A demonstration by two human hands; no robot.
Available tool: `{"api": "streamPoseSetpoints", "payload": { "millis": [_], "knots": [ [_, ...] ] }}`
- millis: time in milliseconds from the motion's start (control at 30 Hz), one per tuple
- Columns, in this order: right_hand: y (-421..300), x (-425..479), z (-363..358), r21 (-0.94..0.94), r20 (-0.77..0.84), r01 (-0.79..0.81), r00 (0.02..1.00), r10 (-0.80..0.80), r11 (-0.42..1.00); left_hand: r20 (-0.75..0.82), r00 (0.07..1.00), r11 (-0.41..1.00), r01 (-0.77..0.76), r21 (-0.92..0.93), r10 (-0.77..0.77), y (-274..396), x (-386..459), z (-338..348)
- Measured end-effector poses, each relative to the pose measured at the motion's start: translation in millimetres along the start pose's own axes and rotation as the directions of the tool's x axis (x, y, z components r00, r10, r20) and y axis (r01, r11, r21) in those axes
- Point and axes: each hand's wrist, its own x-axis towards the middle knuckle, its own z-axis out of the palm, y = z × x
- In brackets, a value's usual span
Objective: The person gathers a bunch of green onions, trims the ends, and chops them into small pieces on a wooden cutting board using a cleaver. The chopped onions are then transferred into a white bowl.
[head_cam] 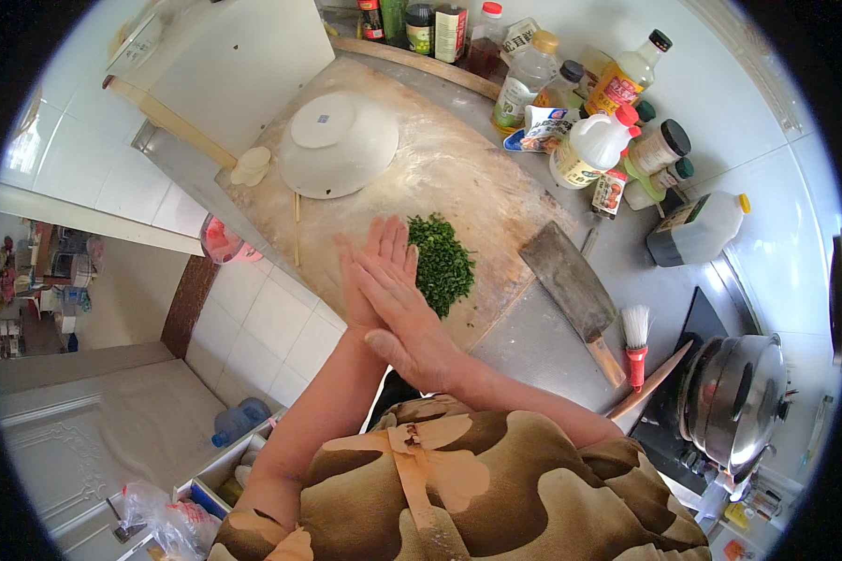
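My left hand [390, 242] and my right hand [401, 305] are pressed together, palm against palm, over the near part of a floury wooden board [491, 186]. The right hand lies across the left, its fingers pointing up and to the left. The left fingers stretch out straight beyond it. I see nothing held, though the space between the palms is hidden. Just right of the fingers sits a heap of finely chopped green herbs [443, 266]. Farther back, a white dish [354, 165] rests upside down on the board. Beside it lie thin pale dough rounds [251, 166] and chopsticks [297, 228].
A cleaver [568, 280] lies along the board's right edge, near a red-handled brush [636, 347]. Several bottles, among them a white jug [589, 151], crowd the back right. A lidded steel pot [737, 400] stands on the cooktop. A pale upright panel [217, 70] borders the far left.
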Motion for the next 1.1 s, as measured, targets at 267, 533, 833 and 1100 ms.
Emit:
{"api": "streamPoseSetpoints", "payload": {
  "millis": [267, 533, 833, 1100],
  "knots": [
    [50, -9, -15, 0.021, -0.046, -0.114, 0.992, 0.114, 0.993, 0.042, 0.993, 0.954, -0.114, 0.278, 0.107, -2, -26, 0],
    [24, 14, -43, 0.054, -0.146, -0.063, 0.987, 0.07, 0.997, 0.119, 0.987, 0.861, -0.151, 0.486, 0.106, 17, -49, 25],
    [61, 75, -40, 0.162, -0.311, -0.374, 0.859, 0.407, 0.913, -0.29, 0.882, 0.851, -0.2, 0.486, 0.372, 154, 98, -83],
    [81, 141, 10, 0.007, -0.376, -0.553, 0.771, 0.514, 0.833, -0.263, 0.962, 0.817, 0.092, 0.569, 0.074, 177, 152, -108]
  ]
}}
